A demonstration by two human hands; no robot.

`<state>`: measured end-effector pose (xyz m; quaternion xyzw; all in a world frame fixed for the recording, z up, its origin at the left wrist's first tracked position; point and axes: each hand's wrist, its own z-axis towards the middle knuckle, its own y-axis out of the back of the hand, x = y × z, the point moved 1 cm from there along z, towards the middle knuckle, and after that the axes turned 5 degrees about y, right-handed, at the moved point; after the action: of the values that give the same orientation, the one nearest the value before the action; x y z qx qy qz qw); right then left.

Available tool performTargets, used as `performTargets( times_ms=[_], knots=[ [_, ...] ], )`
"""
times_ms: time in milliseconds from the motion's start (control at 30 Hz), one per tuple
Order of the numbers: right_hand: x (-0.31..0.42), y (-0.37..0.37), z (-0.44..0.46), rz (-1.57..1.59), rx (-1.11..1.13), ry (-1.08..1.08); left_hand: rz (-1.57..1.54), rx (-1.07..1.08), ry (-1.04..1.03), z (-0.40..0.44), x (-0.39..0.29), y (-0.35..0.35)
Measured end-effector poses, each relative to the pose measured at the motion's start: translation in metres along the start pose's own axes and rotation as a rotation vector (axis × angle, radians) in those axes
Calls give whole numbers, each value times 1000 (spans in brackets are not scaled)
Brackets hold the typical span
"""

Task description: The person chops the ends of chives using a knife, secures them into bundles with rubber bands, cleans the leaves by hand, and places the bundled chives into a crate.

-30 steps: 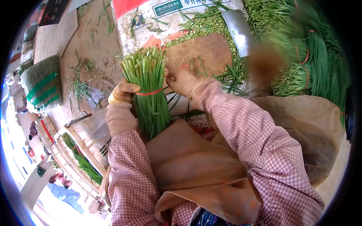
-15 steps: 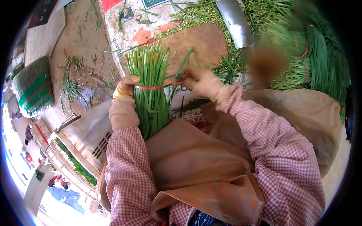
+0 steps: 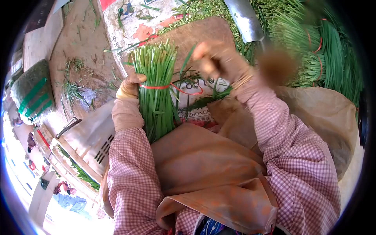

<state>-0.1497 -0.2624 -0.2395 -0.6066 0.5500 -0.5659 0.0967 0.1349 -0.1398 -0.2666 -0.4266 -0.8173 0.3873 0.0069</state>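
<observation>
My left hand (image 3: 132,86) is wrapped round the left side of a bunch of garlic chives (image 3: 156,105), which stands with its cut pale ends up against my apron (image 3: 203,156). A red tie (image 3: 154,87) circles the bunch, and its loose end curves out to the right over the printed sack. My right hand (image 3: 223,60) is raised over the wooden chopping board (image 3: 213,31), a little blurred, with its fingers bent but apart and nothing visible in them. Beyond it lies a cleaver (image 3: 244,21) with a wide metal blade.
Tied chive bundles (image 3: 333,58) are heaped at the right. Chopped stem ends (image 3: 196,13) surround the board on a printed sack (image 3: 133,23). A green-striped package (image 3: 33,92) and a white crate (image 3: 88,135) stand at the left. A brown blur hides part of the upper right.
My right hand has let go of the red tie and moved up over the board. The tie's end now hangs loose. My left hand keeps its hold on the chives.
</observation>
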Motion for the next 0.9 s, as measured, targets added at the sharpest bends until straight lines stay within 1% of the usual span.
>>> performTargets(
  times_ms=[33,100,133,167,233,300,333,367,433,500,533,567,600,633,667,700,733,767,800,833,867,900],
  knots=[
    [5,15,-6,-2,-3,-6,13,26,7,1,0,1],
    [20,38,-8,-206,-197,151,27,55,3,3,-1,2],
    [15,39,-4,-558,-255,72,28,53,-12,3,-1,2],
    [3,36,-2,-781,-193,18,32,52,-24,4,-2,1],
    [-11,0,-1,-703,-113,-105,42,51,-20,4,-5,-9],
    [-29,-22,8,-990,-119,33,54,35,-10,1,-4,-12],
    [-38,-25,17,-1041,-136,13,28,11,-5,0,-3,-12],
    [-47,-29,19,-1032,-139,12,3,-8,0,1,-3,-11],
    [-52,-36,20,-513,-185,23,-4,22,42,0,-3,-10],
    [-44,-38,14,-524,-158,-10,-31,-4,11,0,0,-11],
    [-42,-42,9,-451,16,-89,-32,-2,6,1,-2,-11],
    [-38,-46,2,-372,187,-169,-20,1,42,2,-2,-11],
    [-9,-56,-5,-560,262,-219,-9,7,78,3,-3,-12],
    [2,-47,-10,-388,131,-107,-12,14,73,2,-7,-15],
    [12,-32,-16,-215,4,5,62,-4,95,0,-13,-17],
    [24,-11,-13,-297,-269,157,140,-22,113,0,-17,-20],
    [37,13,-13,-553,-548,314,179,-53,34,4,-18,-21],
    [39,46,-14,-693,-804,396,186,-48,22,6,-22,-28],
    [42,77,-24,-1264,-879,473,361,-78,-7,8,-27,-36],
    [40,118,-25,-1338,-920,378,534,-108,-33,10,-32,-41],
    [46,104,-30,-1551,-946,204,686,-169,1,19,-31,-35],
    [52,87,-33,-1757,-965,15,687,-166,-5,26,-28,-40]
  ],
)
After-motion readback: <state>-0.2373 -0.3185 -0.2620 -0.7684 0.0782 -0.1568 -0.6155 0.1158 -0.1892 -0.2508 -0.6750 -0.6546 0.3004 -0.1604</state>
